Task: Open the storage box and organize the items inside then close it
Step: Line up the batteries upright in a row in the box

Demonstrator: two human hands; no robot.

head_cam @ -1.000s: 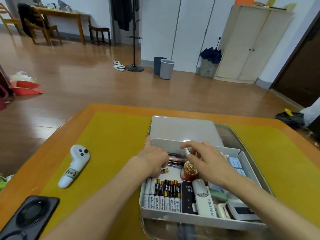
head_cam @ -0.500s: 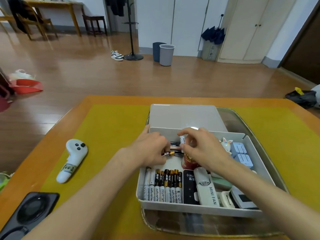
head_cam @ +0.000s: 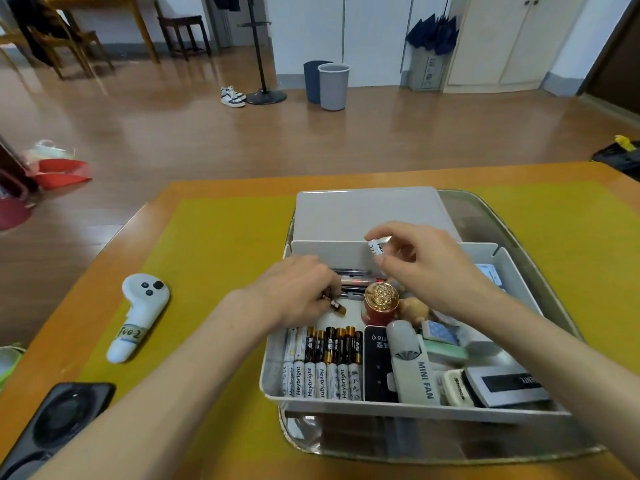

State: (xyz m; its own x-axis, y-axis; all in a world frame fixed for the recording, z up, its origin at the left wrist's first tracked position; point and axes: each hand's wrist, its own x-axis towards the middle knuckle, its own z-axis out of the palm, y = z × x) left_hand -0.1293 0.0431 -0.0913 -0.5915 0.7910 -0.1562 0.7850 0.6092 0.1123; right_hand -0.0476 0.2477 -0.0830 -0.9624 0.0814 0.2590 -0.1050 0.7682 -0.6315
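Observation:
The open grey storage box (head_cam: 398,408) sits on the yellow mat, its flat lid (head_cam: 367,211) lying behind it. My left hand (head_cam: 298,289) reaches into the box and pinches a black-and-gold battery (head_cam: 335,304) just above a row of several batteries (head_cam: 323,362). My right hand (head_cam: 426,265) hovers over the box's far wall and pinches a white battery (head_cam: 375,249) between thumb and fingers. Pens (head_cam: 353,280) lie along the back. A red jar with a gold lid (head_cam: 380,303), a black card (head_cam: 377,365) and a white mini fan (head_cam: 415,368) lie in the middle.
A white controller (head_cam: 138,313) lies on the mat to the left of the box. A black phone (head_cam: 59,420) rests at the table's near left corner. The box stands on a clear tray (head_cam: 540,258). Small boxes and erasers (head_cam: 460,355) fill the box's right side.
My right hand has lifted a white battery up out of the box to above the far wall. My left hand stayed over the pens, still pinching the dark battery. The camera tilted down.

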